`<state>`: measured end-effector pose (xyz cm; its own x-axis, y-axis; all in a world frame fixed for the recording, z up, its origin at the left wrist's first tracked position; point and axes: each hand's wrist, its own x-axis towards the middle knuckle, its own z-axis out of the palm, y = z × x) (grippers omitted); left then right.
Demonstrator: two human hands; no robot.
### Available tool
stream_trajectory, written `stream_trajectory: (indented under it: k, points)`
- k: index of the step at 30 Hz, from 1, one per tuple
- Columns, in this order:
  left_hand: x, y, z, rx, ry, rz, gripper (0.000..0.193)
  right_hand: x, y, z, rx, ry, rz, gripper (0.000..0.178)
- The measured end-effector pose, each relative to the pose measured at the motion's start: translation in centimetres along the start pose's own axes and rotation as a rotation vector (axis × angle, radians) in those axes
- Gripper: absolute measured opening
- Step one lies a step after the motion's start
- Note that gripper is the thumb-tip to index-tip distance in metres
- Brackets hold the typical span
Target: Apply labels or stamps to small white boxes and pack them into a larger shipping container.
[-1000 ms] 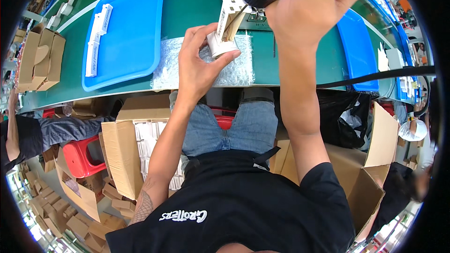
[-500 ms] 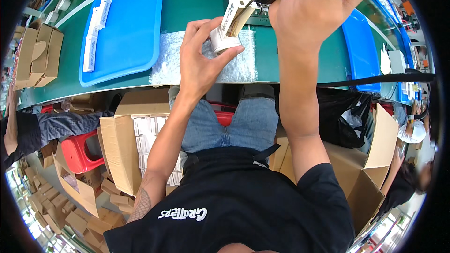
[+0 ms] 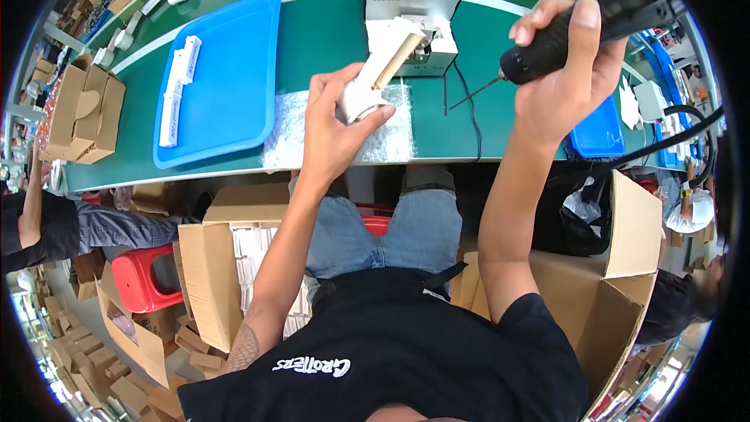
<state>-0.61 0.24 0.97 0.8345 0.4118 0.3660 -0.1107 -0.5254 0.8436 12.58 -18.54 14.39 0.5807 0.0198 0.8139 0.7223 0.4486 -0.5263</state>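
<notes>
My left hand (image 3: 332, 129) is closed around the round lower end of a white plastic housing (image 3: 384, 56). The housing is tilted, its long body pointing up and right, and a tan inner face shows along its open side. My right hand (image 3: 570, 82) grips a black electric screwdriver (image 3: 543, 47) off to the right. Its long thin bit (image 3: 475, 96) points down and left, apart from the housing. Behind the housing stands a grey metal box-shaped machine (image 3: 410, 6). Under the left hand, a clear bubble-wrap sheet (image 3: 397, 137) lies on the green table (image 3: 320, 31).
A blue tray (image 3: 226, 101) at left holds several white pieces (image 3: 169, 119). An open cardboard box (image 3: 84, 105) stands beyond it. Another blue tray (image 3: 600, 137) sits at right, near a black cable (image 3: 656, 148). A carton of white parts (image 3: 212, 273) stands beside my legs.
My right hand has swung right with the screwdriver, taking its bit away from the housing. The left hand still holds the housing, now a little lower in view, and the machine behind is uncovered.
</notes>
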Motion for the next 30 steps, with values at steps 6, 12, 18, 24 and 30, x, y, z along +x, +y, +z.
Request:
stream_trajectory:
  k: [6, 12, 18, 24, 30]
  points:
    - [0.5, 1.3, -1.2, -0.351, -0.06, -0.08, 0.062, -3.0, -0.6, -0.4, -0.476, 0.315, -0.289, 0.03]
    - [0.7, 3.7, -2.5, -0.305, -0.115, -0.074, 0.06, -6.6, -0.7, 0.3, -0.758, -0.121, -0.256, 0.026]
    - [0.0, 4.6, -3.6, -0.189, -0.085, 0.055, 0.061, -7.6, 0.3, 2.4, -0.731, -0.568, -0.043, 0.031]
    - [-0.2, 5.8, -5.1, 0.104, -0.027, 0.23, 0.06, -9.6, 1.2, 3.0, -0.735, -0.537, -0.103, 0.023]
    - [0.6, 5.3, -6.0, 0.192, 0.071, 0.192, 0.059, -12.2, 2.3, 3.5, -0.55, -0.344, -0.024, 0.026]
